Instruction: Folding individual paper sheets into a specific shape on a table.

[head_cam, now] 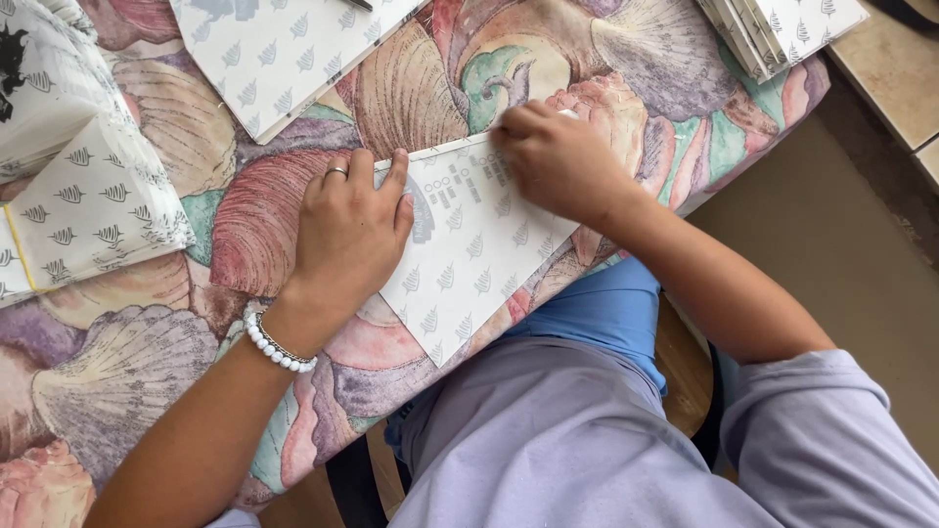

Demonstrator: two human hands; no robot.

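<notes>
A white sheet of paper printed with small grey leaf shapes lies on a shell-patterned tablecloth, folded to a point toward me. My left hand, with a ring and a white bead bracelet, presses flat on the sheet's left edge. My right hand has its fingers curled down on the sheet's upper right corner, pressing the fold there. Neither hand lifts the paper off the table.
A folded leaf-print piece sits at the left edge. Flat leaf-print sheets lie at the top, and a stack of the same paper at the top right. The table edge runs diagonally above my lap; tiled floor lies to the right.
</notes>
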